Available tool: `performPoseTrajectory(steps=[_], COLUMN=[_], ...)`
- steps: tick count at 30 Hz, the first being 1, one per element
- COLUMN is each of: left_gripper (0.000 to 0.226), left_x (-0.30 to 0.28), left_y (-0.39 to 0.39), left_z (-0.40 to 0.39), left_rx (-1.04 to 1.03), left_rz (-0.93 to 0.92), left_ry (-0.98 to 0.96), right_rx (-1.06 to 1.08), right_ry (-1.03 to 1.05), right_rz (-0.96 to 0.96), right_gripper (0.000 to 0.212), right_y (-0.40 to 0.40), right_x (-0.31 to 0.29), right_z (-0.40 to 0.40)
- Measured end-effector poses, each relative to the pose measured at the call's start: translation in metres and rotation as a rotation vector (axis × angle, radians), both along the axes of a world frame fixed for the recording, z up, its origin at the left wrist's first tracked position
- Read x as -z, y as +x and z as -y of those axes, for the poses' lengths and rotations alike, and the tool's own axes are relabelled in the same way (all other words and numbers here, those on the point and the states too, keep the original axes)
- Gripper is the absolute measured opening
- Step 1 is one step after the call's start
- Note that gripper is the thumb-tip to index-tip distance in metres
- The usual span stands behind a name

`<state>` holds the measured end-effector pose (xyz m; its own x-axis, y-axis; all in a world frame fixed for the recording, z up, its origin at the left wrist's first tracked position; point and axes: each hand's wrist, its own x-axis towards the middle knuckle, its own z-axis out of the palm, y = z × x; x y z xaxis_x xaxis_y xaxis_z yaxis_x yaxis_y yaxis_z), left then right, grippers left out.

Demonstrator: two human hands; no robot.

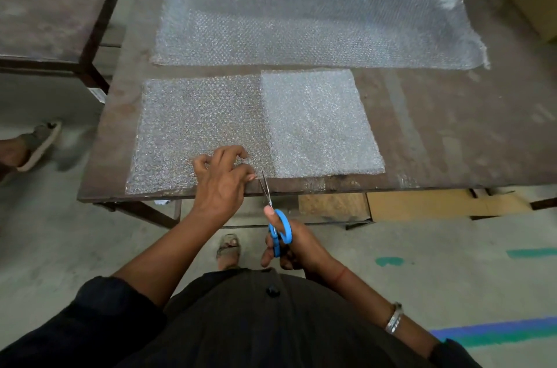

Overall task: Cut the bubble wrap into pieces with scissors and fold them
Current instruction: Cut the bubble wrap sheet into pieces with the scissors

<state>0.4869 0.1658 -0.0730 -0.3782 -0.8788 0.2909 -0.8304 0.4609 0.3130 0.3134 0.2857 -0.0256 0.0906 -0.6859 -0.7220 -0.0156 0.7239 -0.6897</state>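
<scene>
A: Where is the clear single-layer bubble wrap sheet (196, 126) lying?

B: Flat on the worn brown metal table (452, 132), at about nine o'clock from the whiter folded bubble wrap piece (319, 123), which touches or overlaps its right edge; I cannot tell which.

A: And the left hand (221, 177)?

B: It rests on the sheet's near edge, fingers spread and slightly bent, with the fingertips (241, 154) pressing down.

A: The right hand (289, 244)?

B: It is off the table's near edge, at six o'clock from the folded piece, thumb and fingers curled through the loops of the blue-handled steel scissors (278, 227). The blades point toward twelve o'clock, nearly closed, tips at the sheet's near edge beside the left hand's thumb.

A: Anything farther back?

B: A wide length of unrolled bubble wrap (313, 14) lies across the table at twelve o'clock.
</scene>
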Motion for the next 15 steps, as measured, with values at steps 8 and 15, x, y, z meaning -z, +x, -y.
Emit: performPoseTrajectory(steps=[8,15], left_gripper=[0.022,0.049], left_x=[-0.006,0.001], left_y=[0.008,0.003], left_z=[-0.006,0.01], left_rx=[-0.09,-0.08], left_rz=[-0.161,-0.017], left_ry=[-0.013,0.081], right_rx=[0.042,0.073], right_ry=[-0.027,-0.035], right_rz=[0.012,0.019], right_gripper=[0.065,0.068], right_y=[0.006,0.009], right_x=[0.003,0.01], right_z=[0.013,0.017])
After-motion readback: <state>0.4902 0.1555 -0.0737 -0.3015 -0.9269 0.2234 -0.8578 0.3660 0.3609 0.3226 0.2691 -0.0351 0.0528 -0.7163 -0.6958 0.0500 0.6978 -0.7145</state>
